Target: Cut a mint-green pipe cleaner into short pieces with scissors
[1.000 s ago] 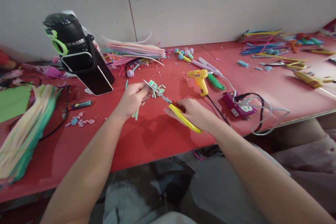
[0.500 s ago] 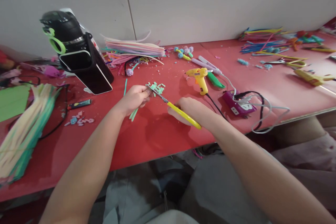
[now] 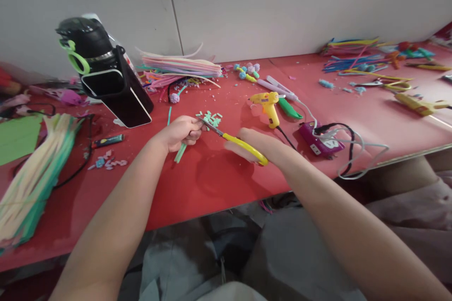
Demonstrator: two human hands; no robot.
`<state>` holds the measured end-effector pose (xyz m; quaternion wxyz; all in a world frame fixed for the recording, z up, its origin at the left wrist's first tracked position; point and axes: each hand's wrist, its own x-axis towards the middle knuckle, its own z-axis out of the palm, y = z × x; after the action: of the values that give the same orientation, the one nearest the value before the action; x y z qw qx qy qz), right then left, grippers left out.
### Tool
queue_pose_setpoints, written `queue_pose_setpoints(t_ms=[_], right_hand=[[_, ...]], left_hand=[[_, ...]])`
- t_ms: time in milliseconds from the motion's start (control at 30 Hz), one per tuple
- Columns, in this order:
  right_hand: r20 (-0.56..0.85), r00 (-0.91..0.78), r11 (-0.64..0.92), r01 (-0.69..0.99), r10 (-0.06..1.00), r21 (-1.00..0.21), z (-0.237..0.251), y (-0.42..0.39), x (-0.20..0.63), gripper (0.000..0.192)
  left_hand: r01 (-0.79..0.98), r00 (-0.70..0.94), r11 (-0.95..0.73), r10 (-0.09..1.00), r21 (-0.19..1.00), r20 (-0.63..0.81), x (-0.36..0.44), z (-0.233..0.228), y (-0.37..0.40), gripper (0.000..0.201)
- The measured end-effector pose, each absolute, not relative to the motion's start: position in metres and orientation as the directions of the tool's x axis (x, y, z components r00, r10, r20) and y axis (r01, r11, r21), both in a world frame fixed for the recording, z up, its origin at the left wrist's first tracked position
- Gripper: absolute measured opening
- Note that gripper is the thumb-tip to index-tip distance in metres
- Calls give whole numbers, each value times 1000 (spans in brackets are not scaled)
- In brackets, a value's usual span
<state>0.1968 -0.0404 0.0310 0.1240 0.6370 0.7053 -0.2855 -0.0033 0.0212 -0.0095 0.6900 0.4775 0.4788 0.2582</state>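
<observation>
My left hand [image 3: 183,133] is closed around a few light green pipe cleaners [image 3: 181,152], whose long ends stick out below the fingers toward me. In my right hand [image 3: 243,145] is a pair of scissors [image 3: 247,148] with yellow handles. The blades reach left to my left fingertips, where the tips of the pipe cleaners are mostly hidden. Short cut green pieces [image 3: 211,119] lie in a small heap on the red table [image 3: 212,193] just beyond the blades. A teal pipe cleaner [image 3: 169,115] lies behind my left hand.
A yellow glue gun [image 3: 270,107] and a purple power socket [image 3: 319,140] with tangled cords lie to the right. A tall black bottle [image 3: 118,87] stands at the left. Pipe cleaner bundles [image 3: 180,65] lie near the wall. A person's leg [image 3: 406,183] shows at right.
My right hand and the scissors have shifted slightly left and up, and the handles look turned a little. My left hand still holds the green pipe cleaners, its fingers slightly shifted.
</observation>
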Motion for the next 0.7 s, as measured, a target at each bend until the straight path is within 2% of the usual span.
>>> queue_pose_setpoints(t_ms=[200, 400, 567, 700], right_hand=[[-522, -152, -1, 960, 839, -282, 22, -37, 198, 29], [-406, -124, -47, 922, 905, -384, 1, -36, 201, 37], [-405, -119, -121, 846, 906, -520, -7, -34, 208, 47], [-440, -132, -237, 689, 888, -685, -2, -33, 215, 50]], left_hand=[[105, 418, 429, 799, 897, -431, -7, -12, 23, 24], [114, 403, 433, 802, 894, -440, -10, -12, 23, 26], [131, 408, 425, 800, 896, -439, -7, -10, 18, 26], [157, 464, 384, 785, 910, -411, 0, -6, 4, 24]])
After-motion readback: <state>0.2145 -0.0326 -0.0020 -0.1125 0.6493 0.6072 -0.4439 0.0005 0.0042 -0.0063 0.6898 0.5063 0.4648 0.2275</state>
